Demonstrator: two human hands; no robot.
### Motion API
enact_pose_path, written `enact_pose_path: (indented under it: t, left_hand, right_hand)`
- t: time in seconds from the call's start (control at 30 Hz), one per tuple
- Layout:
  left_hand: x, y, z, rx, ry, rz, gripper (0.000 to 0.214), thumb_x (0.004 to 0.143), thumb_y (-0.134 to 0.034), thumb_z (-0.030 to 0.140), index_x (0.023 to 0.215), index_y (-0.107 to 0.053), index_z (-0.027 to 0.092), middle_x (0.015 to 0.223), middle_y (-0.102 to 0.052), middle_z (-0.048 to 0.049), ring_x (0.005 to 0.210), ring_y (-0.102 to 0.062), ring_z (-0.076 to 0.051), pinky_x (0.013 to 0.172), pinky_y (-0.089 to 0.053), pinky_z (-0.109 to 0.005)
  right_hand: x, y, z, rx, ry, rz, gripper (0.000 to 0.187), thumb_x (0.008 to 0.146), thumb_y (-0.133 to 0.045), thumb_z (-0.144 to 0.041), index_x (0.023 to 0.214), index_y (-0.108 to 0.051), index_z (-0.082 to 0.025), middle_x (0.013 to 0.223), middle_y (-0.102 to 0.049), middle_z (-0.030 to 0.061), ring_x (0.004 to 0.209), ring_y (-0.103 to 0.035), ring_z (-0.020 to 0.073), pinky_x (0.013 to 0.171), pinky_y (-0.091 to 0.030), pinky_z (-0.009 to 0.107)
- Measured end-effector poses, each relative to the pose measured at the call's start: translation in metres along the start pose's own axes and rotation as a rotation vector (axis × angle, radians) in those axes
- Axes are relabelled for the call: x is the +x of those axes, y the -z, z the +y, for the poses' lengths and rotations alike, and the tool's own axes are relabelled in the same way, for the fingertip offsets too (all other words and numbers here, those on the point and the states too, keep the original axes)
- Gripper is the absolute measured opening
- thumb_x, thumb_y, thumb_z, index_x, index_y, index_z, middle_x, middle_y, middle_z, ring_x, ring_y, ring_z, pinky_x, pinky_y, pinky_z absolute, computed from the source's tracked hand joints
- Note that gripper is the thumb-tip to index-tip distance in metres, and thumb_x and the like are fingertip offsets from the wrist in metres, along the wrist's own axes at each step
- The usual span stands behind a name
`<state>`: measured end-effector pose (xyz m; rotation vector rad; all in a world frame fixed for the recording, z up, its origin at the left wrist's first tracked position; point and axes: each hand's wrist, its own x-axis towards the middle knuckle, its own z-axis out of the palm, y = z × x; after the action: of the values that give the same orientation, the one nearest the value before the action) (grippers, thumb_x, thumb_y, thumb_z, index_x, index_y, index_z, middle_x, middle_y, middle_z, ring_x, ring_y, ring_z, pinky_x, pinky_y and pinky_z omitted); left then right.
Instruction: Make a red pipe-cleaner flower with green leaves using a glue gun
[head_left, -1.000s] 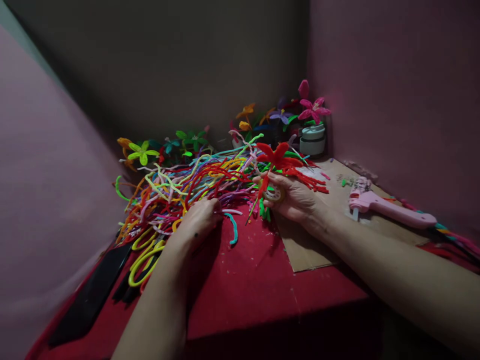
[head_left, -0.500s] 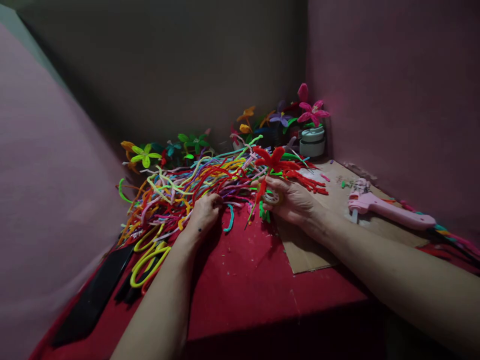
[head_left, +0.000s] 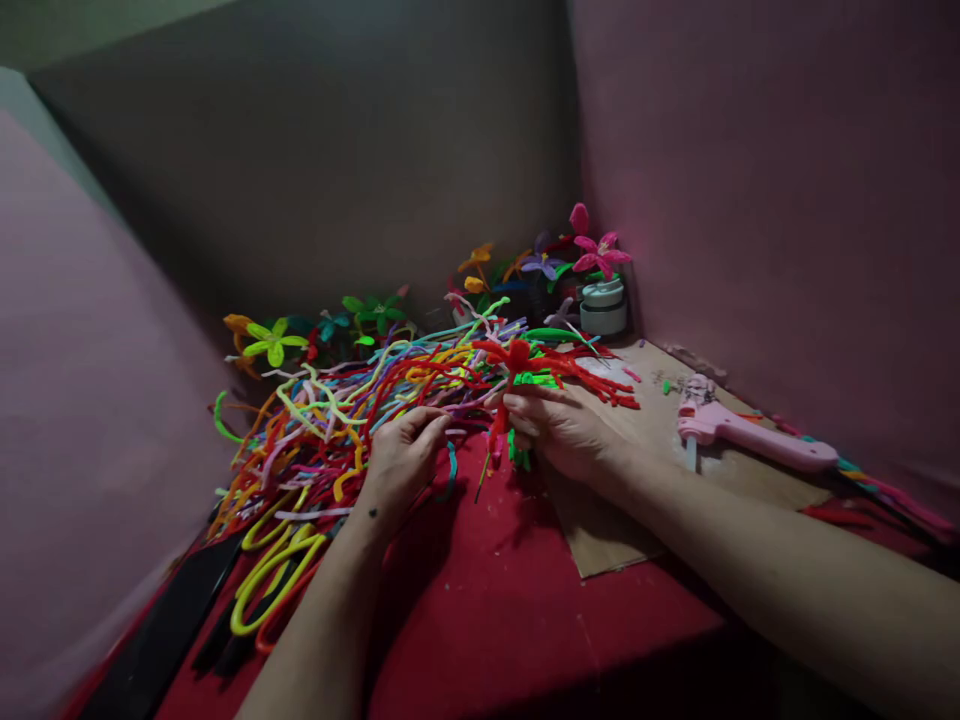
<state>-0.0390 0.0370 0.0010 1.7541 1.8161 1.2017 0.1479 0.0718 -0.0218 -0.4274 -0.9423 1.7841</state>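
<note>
My right hand (head_left: 562, 430) is closed around the stem of a red pipe-cleaner flower (head_left: 514, 357), whose petals stick up above my fingers. Green bits show beside the stem. My left hand (head_left: 401, 460) sits at the near edge of a big pile of coloured pipe cleaners (head_left: 352, 400), its fingertips pinched together on a strand there. Which strand it grips is too small to make out. A teal curved piece (head_left: 450, 470) lies just right of that hand.
A pink glue gun (head_left: 742, 432) lies on a cardboard sheet (head_left: 622, 530) at the right. Finished pipe-cleaner flowers (head_left: 592, 250) and a grey round container (head_left: 602, 308) stand in the back corner. A red cloth (head_left: 487, 620) covers the table. Walls close in all round.
The view has tilted, so everything sits lower in frame. My right hand has lowered the red flower a little. My left hand has shifted slightly right along the pile's edge.
</note>
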Motion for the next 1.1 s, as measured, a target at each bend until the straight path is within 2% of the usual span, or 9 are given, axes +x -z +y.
enact_pose_path:
  t: [0.1,0.23,0.3,0.37,0.47,0.57,0.67,0.9,1.1]
  left_hand:
    - [-0.009,-0.008,0.016,-0.230,0.042,-0.027,0.029,0.074,-0.057,0.043,0.083,-0.063,0.016,0.056,-0.059,0.0025,0.042,-0.047,-0.008,0.042,-0.037,-0.019]
    - [-0.020,-0.023,0.029,-0.200,-0.107,-0.147,0.028,0.079,-0.054,0.038,0.095,-0.061,0.016,0.083,-0.067,-0.0035,0.070,-0.061,-0.014,0.062,-0.047,-0.023]
    - [-0.024,-0.032,0.030,-0.082,-0.203,-0.159,0.028,0.081,-0.052,0.037,0.101,-0.057,0.018,0.090,-0.067,-0.0043,0.074,-0.062,-0.015,0.066,-0.047,-0.025]
    - [-0.028,-0.039,0.028,0.185,-0.296,-0.082,0.026,0.083,-0.050,0.035,0.103,-0.055,0.019,0.089,-0.067,-0.0052,0.073,-0.063,-0.016,0.065,-0.045,-0.026]
    - [-0.031,-0.046,0.023,0.600,-0.388,-0.005,0.022,0.087,-0.039,0.028,0.098,-0.056,0.018,0.072,-0.066,-0.0052,0.062,-0.061,-0.017,0.055,-0.040,-0.024]
    - [-0.031,-0.047,0.022,0.746,-0.393,-0.057,0.026,0.089,-0.032,0.022,0.096,-0.056,0.017,0.062,-0.063,-0.0042,0.054,-0.059,-0.016,0.048,-0.034,-0.023]
    - [-0.030,-0.048,0.024,0.710,-0.354,-0.096,0.021,0.087,-0.035,0.022,0.090,-0.056,0.016,0.061,-0.063,-0.0048,0.052,-0.059,-0.017,0.047,-0.034,-0.024]
    - [-0.035,-0.049,0.032,0.148,-0.171,0.024,0.010,0.085,-0.047,0.030,0.085,-0.049,0.021,0.064,-0.064,0.0023,0.049,-0.059,-0.012,0.050,-0.043,-0.022]
    - [-0.035,-0.047,0.024,0.341,-0.354,0.066,0.012,0.085,-0.045,0.028,0.079,-0.052,0.021,0.057,-0.061,0.0022,0.048,-0.057,-0.012,0.050,-0.039,-0.021]
  right_hand:
    - [0.000,0.001,0.004,-0.058,0.030,-0.032,0.021,0.062,-0.074,-0.031,0.076,-0.067,-0.018,0.066,-0.058,-0.0016,0.054,-0.043,0.0085,0.048,-0.028,0.023]
    - [-0.001,0.000,0.004,-0.100,0.070,0.010,0.018,0.062,-0.074,-0.031,0.073,-0.068,-0.018,0.062,-0.058,-0.0021,0.052,-0.041,0.0085,0.051,-0.031,0.025]
    - [-0.002,-0.003,0.004,-0.064,0.063,0.053,0.018,0.059,-0.075,-0.029,0.071,-0.068,-0.018,0.061,-0.058,-0.0026,0.052,-0.042,0.0080,0.053,-0.034,0.025]
    - [-0.003,-0.007,0.004,-0.017,0.043,0.113,0.019,0.056,-0.077,-0.027,0.070,-0.068,-0.018,0.063,-0.060,-0.0027,0.054,-0.046,0.0082,0.053,-0.035,0.023]
    - [-0.005,-0.011,0.003,0.029,-0.001,0.218,0.020,0.053,-0.078,-0.026,0.068,-0.066,-0.017,0.062,-0.060,-0.0026,0.053,-0.047,0.0082,0.047,-0.030,0.021]
    - [-0.006,-0.014,0.002,0.054,-0.015,0.268,0.019,0.050,-0.077,-0.024,0.063,-0.065,-0.016,0.055,-0.058,-0.0034,0.050,-0.046,0.0079,0.045,-0.029,0.022]
    - [-0.007,-0.016,0.000,0.077,-0.017,0.261,0.019,0.047,-0.077,-0.022,0.059,-0.064,-0.016,0.052,-0.057,-0.0043,0.051,-0.047,0.0087,0.046,-0.031,0.022]
    - [-0.004,-0.014,-0.001,0.121,0.017,0.252,0.021,0.049,-0.078,-0.022,0.063,-0.064,-0.016,0.058,-0.060,-0.0034,0.052,-0.048,0.0087,0.047,-0.030,0.023]
    - [-0.003,-0.013,0.000,0.100,-0.003,0.293,0.023,0.048,-0.078,-0.022,0.065,-0.064,-0.017,0.057,-0.059,-0.0039,0.050,-0.047,0.0085,0.045,-0.028,0.023]
